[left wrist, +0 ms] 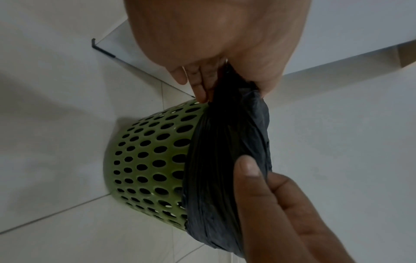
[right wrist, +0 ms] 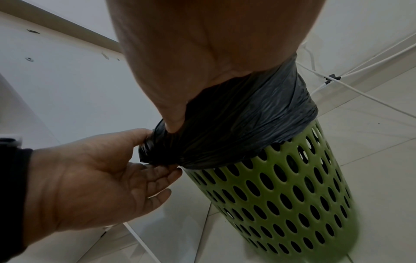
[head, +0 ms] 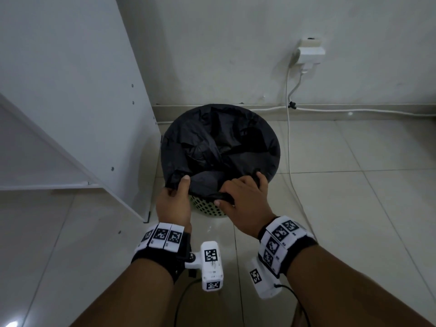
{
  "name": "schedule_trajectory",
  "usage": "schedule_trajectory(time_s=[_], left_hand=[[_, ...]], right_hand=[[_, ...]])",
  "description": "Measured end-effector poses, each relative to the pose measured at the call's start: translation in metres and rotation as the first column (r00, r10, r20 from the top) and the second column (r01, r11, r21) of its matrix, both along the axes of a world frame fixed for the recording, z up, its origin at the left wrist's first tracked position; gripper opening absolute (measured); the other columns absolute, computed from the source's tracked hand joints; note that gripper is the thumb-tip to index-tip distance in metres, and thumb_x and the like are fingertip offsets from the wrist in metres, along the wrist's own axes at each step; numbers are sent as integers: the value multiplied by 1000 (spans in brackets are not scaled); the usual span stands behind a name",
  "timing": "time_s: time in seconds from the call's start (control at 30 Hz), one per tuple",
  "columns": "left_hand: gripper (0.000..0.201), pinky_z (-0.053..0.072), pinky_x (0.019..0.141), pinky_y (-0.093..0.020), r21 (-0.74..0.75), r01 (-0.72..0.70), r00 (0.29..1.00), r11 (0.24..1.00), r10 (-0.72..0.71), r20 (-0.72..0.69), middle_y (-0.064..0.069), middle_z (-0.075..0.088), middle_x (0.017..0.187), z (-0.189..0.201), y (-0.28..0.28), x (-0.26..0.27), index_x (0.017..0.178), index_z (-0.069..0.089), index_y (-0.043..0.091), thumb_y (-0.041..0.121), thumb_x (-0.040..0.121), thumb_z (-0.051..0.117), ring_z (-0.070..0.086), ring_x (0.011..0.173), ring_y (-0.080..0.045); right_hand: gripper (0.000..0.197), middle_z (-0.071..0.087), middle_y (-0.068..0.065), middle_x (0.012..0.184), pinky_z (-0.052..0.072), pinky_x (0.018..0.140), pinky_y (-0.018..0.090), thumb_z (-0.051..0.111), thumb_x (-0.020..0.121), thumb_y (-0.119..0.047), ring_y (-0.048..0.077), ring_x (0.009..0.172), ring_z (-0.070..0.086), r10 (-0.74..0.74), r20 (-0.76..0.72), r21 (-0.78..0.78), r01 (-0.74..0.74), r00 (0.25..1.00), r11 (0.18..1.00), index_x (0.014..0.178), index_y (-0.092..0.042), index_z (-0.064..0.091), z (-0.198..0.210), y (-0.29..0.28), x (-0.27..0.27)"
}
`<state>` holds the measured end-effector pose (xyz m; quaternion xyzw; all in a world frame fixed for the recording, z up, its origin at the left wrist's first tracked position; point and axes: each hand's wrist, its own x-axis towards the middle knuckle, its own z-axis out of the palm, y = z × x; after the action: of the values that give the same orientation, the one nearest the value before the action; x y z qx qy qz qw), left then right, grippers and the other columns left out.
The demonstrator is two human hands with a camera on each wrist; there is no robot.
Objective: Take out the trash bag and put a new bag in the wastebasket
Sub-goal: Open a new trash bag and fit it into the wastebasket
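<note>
A green perforated wastebasket [head: 207, 208] [left wrist: 146, 163] [right wrist: 281, 195] stands on the tiled floor, lined with a black trash bag [head: 219, 147] [left wrist: 225, 160] [right wrist: 247, 121] folded over its rim. My left hand [head: 174, 197] [right wrist: 144, 151] pinches a bunched fold of the bag at the near left of the rim, thumb on top. My right hand [head: 243, 197] [left wrist: 258, 178] grips the bag's edge at the near right of the rim, fingers curled over it. What lies inside the bag is hidden by dark folds.
A white cabinet panel [head: 77, 90] stands close on the left of the basket. The wall behind carries a power socket [head: 309, 53], with white cables [head: 289, 138] running down and along the floor at the right. Tiled floor [head: 354, 208] surrounds the basket.
</note>
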<state>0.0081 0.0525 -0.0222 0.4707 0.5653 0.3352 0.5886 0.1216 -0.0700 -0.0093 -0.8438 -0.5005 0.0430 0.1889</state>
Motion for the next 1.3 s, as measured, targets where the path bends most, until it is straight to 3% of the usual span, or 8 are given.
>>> schedule_trajectory(time_s=[0.3,0.43,0.53,0.6,0.77,0.87,1.0,1.3], left_hand=[[32,54,97,-49,-234,46,993,971,-19,113,-1,75,82,2,-7,-5,48,71,41,72,55,75,73,99,-31],[28,54,98,-51,-161,81,993,984,-67,94,0,74,81,9,-1,-5,50,72,43,71,57,69,72,97,-30],[35,53,97,-55,-143,115,993,983,-110,40,-4,70,82,8,6,-4,44,66,44,76,59,60,70,98,-36],[43,53,96,-57,-154,130,991,980,-129,16,-10,70,84,5,10,-3,40,63,39,77,60,58,70,98,-39],[33,57,83,-38,-211,203,974,956,-175,146,-8,76,95,14,13,-3,75,72,26,53,92,62,72,96,-29],[28,55,75,-33,-248,225,960,942,-171,220,-7,74,97,14,12,-4,89,67,18,44,97,61,71,92,-25],[30,57,76,-34,-312,238,959,920,-171,228,-10,74,104,12,15,-5,97,66,14,44,96,63,71,92,-25],[35,55,89,-39,-446,252,946,859,-122,299,-4,74,100,13,6,1,103,69,17,47,85,74,68,93,-21]], right_hand=[[46,63,-15,99,4,120,42,33,89,-55,7,113,50,19,-187,160,11,982,987,98,-28,69,7,-2,4],[32,60,0,116,40,104,28,50,95,-30,9,111,52,-241,-412,548,450,879,705,116,-10,64,6,-21,14],[60,51,2,137,42,106,34,64,91,-43,18,126,50,-355,-875,116,854,330,508,140,-13,47,0,-29,18],[55,59,8,134,49,99,40,65,89,-47,23,118,59,-183,-983,-127,834,-32,536,130,-12,57,-4,-30,23],[37,67,19,112,55,78,38,67,92,-30,27,93,67,151,-921,-227,808,-360,544,115,-3,56,5,-27,27],[27,62,13,98,51,72,32,71,88,-26,24,81,61,108,-899,-282,749,-425,599,100,-5,58,8,-25,25],[28,59,10,97,47,90,37,75,81,-27,27,93,58,56,-884,-334,710,-464,620,94,-8,59,3,-21,22],[5,68,10,85,49,57,25,64,90,-8,17,63,61,153,-905,-246,784,-396,570,94,-6,64,6,-7,16]])
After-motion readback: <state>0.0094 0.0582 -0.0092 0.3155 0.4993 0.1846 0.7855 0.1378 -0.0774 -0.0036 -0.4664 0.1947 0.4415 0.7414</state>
